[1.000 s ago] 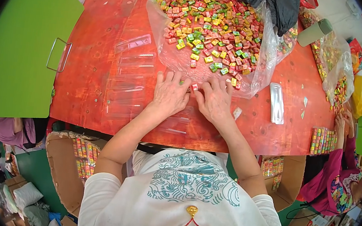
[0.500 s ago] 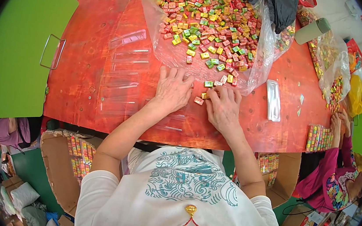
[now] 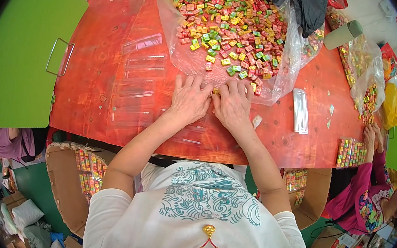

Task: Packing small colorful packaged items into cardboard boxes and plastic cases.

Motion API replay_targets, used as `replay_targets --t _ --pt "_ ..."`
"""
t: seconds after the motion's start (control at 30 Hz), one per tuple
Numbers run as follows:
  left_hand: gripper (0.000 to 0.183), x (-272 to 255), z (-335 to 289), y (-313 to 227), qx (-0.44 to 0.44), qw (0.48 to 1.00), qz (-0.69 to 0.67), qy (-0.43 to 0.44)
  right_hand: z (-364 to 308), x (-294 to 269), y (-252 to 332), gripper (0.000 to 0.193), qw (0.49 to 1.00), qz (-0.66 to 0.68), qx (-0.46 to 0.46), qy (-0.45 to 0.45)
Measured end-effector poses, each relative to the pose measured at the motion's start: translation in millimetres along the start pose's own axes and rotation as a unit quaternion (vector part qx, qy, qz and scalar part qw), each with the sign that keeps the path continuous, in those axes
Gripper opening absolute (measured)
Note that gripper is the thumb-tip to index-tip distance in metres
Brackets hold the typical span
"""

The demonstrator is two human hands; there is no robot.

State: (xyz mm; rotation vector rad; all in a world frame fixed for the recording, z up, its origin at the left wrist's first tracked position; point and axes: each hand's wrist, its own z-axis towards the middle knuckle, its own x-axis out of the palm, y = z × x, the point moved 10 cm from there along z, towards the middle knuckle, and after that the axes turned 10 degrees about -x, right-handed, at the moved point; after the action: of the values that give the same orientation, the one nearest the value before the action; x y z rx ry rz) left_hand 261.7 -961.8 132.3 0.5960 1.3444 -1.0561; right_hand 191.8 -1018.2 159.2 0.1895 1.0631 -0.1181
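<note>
My left hand (image 3: 190, 98) rests on the red table with its fingers curled down; whatever lies beneath them is hidden. Close beside it, my right hand (image 3: 233, 103) has bent fingers pressed down at the edge of a clear plastic sheet. A small yellow wrapped candy (image 3: 215, 91) shows between the two hands, against the right fingertips. Beyond them spreads a big heap of red, yellow and green wrapped candies (image 3: 233, 26) on the plastic. A few loose candies (image 3: 256, 89) lie just past my right fingers.
Clear plastic trays (image 3: 136, 93) lie left of my hands. A stack of clear trays (image 3: 300, 110) sits to the right. Farther right, another person's hands (image 3: 373, 136) work near packed candies (image 3: 351, 153). A green bottle (image 3: 343, 35) and a black bag (image 3: 297, 8) are behind.
My right hand has moved left toward my left hand, and the loose candies near its fingertips have been drawn in or covered. The left hand has hardly moved.
</note>
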Motion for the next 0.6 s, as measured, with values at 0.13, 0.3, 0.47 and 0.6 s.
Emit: replay_targets --t 0.13,0.3,0.47,0.6 --pt "0.040 -20 -3 12 -0.024 0.999 -0.038 0.020 -6 -2 -7 0.019 0.998 0.052 0.019 -0.011" --pt "0.056 -46 -18 41 -0.030 0.996 -0.077 0.036 -4 -11 -11 0.028 0.996 0.080 -0.035 0.012" --pt "0.059 -26 -23 52 -0.082 0.984 -0.091 0.128 9 -2 4 0.035 0.990 0.088 -0.095 0.054" --pt "0.061 -10 -20 58 -0.115 0.976 -0.087 0.161 12 17 9 0.042 0.984 0.064 -0.102 0.130"
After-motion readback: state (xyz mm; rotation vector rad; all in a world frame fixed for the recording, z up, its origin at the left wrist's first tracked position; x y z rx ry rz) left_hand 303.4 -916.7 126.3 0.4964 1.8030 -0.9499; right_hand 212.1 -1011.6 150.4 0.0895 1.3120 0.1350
